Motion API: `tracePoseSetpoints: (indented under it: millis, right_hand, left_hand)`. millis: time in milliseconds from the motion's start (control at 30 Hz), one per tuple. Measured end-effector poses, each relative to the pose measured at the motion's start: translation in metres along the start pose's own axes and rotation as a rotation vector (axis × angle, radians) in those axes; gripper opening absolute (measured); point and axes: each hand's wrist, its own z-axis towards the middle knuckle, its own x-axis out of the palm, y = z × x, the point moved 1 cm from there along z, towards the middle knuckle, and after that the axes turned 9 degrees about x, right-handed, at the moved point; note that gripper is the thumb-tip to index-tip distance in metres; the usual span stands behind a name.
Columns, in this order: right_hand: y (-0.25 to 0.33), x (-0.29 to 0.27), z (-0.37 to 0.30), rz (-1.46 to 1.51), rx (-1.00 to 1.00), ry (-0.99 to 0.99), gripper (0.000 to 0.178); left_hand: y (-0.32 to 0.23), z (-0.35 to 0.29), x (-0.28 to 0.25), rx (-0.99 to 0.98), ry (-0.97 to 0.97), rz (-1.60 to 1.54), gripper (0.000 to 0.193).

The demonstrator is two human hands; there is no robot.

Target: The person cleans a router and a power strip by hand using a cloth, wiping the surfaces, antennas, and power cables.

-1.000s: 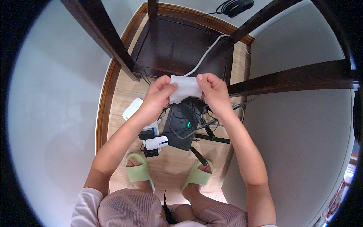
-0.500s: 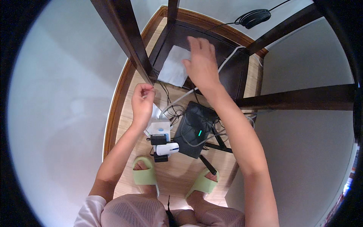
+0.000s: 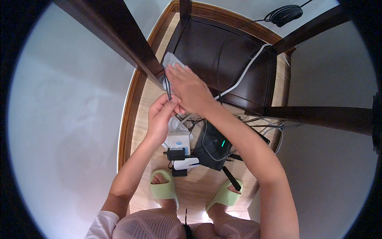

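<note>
My left hand point(image 3: 160, 119) is closed in a pinch on a thin black cable point(image 3: 167, 83), which runs up beside the dark wooden leg. Just above it, my right hand point(image 3: 191, 89) has its fingers over a bunched white cloth point(image 3: 172, 59), at the left edge of the dark brown padded seat point(image 3: 232, 59). Its fingertips press the cloth close to the cable; its thumb side is partly hidden. Below my hands lie a white power strip point(image 3: 178, 139) with a black adapter point(image 3: 176, 153) and a white plug-in device point(image 3: 186, 163), beside a black router point(image 3: 213, 147) with a green light.
Dark wooden legs point(image 3: 131, 44) and a crossbar point(image 3: 318, 118) frame the space. A thick white cable point(image 3: 242, 81) crosses the seat. Coiled black cable point(image 3: 288, 15) hangs at the back wall. Loose cables tangle around the router. My feet, in green slippers point(image 3: 163, 187), stand close by.
My right hand has come down and left onto the cloth, which is now bunched and shifted toward the seat's left edge. My left hand has moved right, and the black cable shows above its pinch.
</note>
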Motion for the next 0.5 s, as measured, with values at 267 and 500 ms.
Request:
tracePoseSetpoints:
  millis: [267, 500]
  right_hand:
    - [-0.001, -0.022, -0.020, -0.122, 0.104, 0.129, 0.052]
    - [-0.014, -0.003, 0.033, -0.083, -0.001, 0.029, 0.044]
  left_hand:
    - [-0.008, -0.002, -0.006, 0.050, -0.046, -0.044, 0.017]
    - [-0.011, 0.000, -0.004, 0.074, -0.049, -0.031, 0.016]
